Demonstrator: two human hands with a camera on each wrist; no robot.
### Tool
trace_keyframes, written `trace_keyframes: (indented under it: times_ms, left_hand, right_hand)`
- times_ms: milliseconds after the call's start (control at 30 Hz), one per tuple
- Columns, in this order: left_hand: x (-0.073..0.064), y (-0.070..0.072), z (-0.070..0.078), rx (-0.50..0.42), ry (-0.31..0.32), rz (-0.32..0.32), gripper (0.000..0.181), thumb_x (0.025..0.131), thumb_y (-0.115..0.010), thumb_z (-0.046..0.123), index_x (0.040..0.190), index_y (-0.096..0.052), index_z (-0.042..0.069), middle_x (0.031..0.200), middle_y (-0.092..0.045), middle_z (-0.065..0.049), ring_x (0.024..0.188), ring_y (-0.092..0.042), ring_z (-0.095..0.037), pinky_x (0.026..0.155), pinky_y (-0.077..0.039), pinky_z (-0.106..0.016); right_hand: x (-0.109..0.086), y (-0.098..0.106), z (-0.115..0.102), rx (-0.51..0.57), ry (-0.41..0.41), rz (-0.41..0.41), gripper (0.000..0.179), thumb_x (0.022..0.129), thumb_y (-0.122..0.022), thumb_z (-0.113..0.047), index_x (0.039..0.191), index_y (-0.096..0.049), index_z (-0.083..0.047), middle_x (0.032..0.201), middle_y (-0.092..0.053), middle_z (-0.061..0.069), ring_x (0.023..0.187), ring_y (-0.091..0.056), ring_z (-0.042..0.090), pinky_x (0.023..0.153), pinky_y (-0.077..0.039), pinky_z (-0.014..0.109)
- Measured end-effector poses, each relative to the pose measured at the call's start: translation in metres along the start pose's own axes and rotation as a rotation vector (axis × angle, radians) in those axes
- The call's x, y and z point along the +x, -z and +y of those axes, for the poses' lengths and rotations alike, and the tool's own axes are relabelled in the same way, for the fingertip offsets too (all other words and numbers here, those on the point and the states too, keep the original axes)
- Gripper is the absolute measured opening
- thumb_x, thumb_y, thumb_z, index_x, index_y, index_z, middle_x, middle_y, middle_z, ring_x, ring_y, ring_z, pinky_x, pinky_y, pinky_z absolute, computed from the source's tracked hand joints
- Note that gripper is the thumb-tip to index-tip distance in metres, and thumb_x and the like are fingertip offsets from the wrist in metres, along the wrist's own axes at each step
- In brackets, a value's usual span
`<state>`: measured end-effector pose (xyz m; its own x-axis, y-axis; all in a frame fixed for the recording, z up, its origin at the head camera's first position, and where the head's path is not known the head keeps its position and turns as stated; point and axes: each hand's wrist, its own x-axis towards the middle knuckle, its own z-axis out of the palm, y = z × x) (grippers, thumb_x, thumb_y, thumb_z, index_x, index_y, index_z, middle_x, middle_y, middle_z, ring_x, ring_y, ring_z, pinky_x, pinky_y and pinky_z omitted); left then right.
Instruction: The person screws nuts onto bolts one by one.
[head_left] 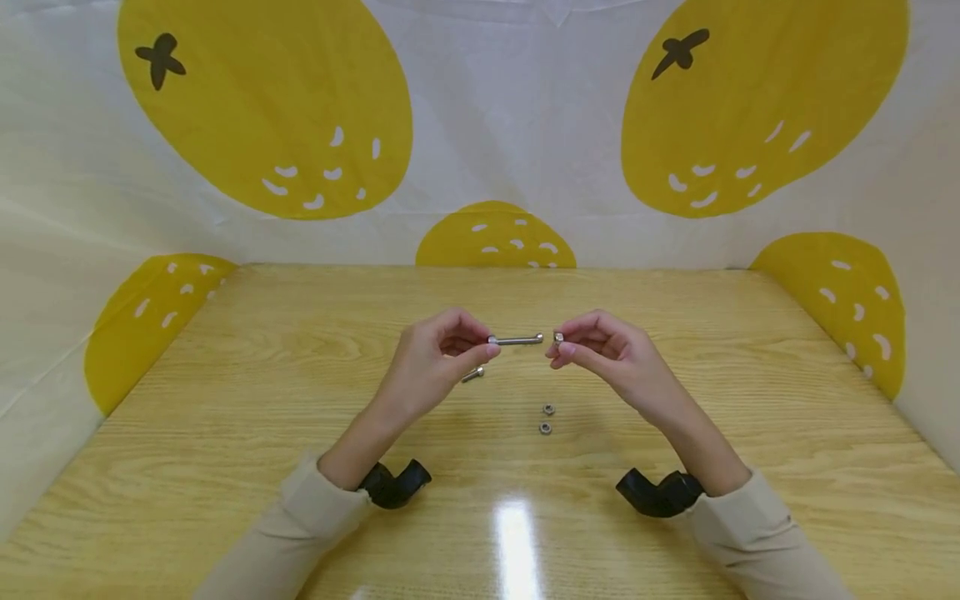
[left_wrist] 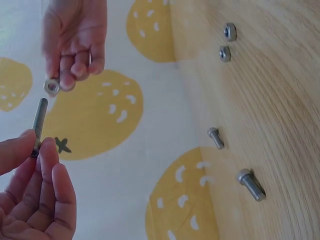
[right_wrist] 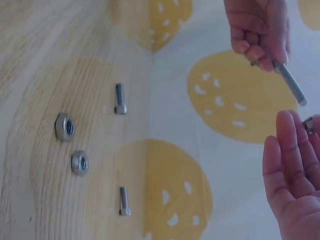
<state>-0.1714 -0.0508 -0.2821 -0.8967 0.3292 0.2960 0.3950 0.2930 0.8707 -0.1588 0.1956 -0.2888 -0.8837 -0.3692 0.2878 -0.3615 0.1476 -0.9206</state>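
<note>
Above the pale wooden table [head_left: 300, 304]: a long silver metal bolt [head_left: 517, 340], its free end towards a silver hexagonal metal nut [head_left: 558, 337], close but apart.
Left hand [head_left: 438, 354]: thumb and fingers pinch the bolt by its head end.
Right hand [head_left: 615, 354]: thumb and fingers pinch the nut.
Threading: seemingly not yet begun.
Loose on the tabletop: two silver ring-shaped nuts [right_wrist: 61, 127] [right_wrist: 76, 164] and two shorter-looking silver bolts [right_wrist: 120, 95] [right_wrist: 124, 200], all unjoined.
</note>
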Motion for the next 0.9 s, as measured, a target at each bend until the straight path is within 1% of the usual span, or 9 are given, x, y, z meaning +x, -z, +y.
trace_keyframes:
  times_ms: [200, 400, 533, 667, 900]
  left_hand:
    - [-0.004, -0.005, 0.006, -0.038, -0.031, 0.012, 0.015, 0.084, -0.069, 0.017, 0.094, -0.063, 0.007, 0.087, -0.069, -0.005, 0.073, -0.063, -0.013, 0.064, -0.054, -0.028]
    - [-0.006, -0.008, 0.008, -0.053, -0.063, 0.024, 0.014, 0.085, -0.068, 0.014, 0.095, -0.064, 0.007, 0.088, -0.069, -0.006, 0.073, -0.063, -0.013, 0.063, -0.053, -0.026]
    - [-0.006, -0.009, 0.009, -0.052, -0.082, 0.03, 0.013, 0.085, -0.068, 0.014, 0.095, -0.064, 0.006, 0.088, -0.069, -0.006, 0.074, -0.064, -0.012, 0.065, -0.053, -0.025]
    - [-0.006, -0.009, 0.009, -0.054, -0.085, 0.032, 0.013, 0.085, -0.068, 0.014, 0.095, -0.064, 0.006, 0.088, -0.07, -0.006, 0.074, -0.064, -0.013, 0.067, -0.054, -0.025]
    - [-0.006, -0.01, 0.008, -0.062, -0.096, 0.043, 0.013, 0.086, -0.067, 0.014, 0.095, -0.064, 0.006, 0.088, -0.069, -0.006, 0.075, -0.064, -0.021, 0.066, -0.053, -0.025]
  right_hand:
    - [-0.001, -0.005, -0.005, 0.077, 0.016, -0.014, 0.019, 0.093, -0.054, -0.005, 0.11, -0.053, 0.003, 0.098, -0.069, 0.003, 0.09, -0.067, 0.019, 0.086, -0.052, 0.033]
    - [-0.001, -0.008, -0.008, 0.106, 0.025, -0.011, 0.018, 0.092, -0.055, -0.003, 0.109, -0.053, 0.003, 0.097, -0.069, 0.005, 0.089, -0.068, 0.019, 0.084, -0.053, 0.032]
    - [-0.001, -0.01, -0.009, 0.098, 0.025, -0.007, 0.019, 0.092, -0.055, -0.003, 0.109, -0.053, 0.003, 0.096, -0.069, 0.007, 0.089, -0.068, 0.019, 0.083, -0.053, 0.031]
    - [-0.002, -0.011, -0.01, 0.079, 0.01, 0.0, 0.021, 0.091, -0.056, -0.004, 0.11, -0.053, 0.004, 0.096, -0.069, 0.005, 0.089, -0.068, 0.018, 0.082, -0.053, 0.03]
    - [-0.003, -0.013, -0.011, 0.041, 0.007, 0.019, 0.025, 0.089, -0.06, -0.003, 0.111, -0.053, 0.005, 0.097, -0.069, 0.004, 0.09, -0.068, 0.017, 0.081, -0.054, 0.029]
